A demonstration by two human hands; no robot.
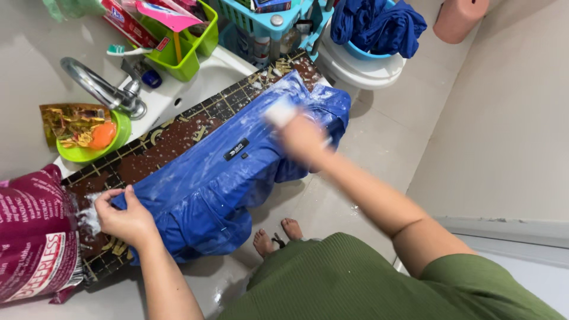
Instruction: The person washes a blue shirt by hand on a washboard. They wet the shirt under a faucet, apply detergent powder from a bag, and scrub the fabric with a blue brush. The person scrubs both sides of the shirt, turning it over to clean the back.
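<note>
- The left hand pinches the near corner of the blue jacket, fingers closed on the wet cloth — pinning it to the patterned board.
- The right hand is blurred; it looks closed around a white brush, though I cannot tell how tightly.
- The jacket's long axis runs from the left grip up and away to the right one — 1 hand at each end.
</note>
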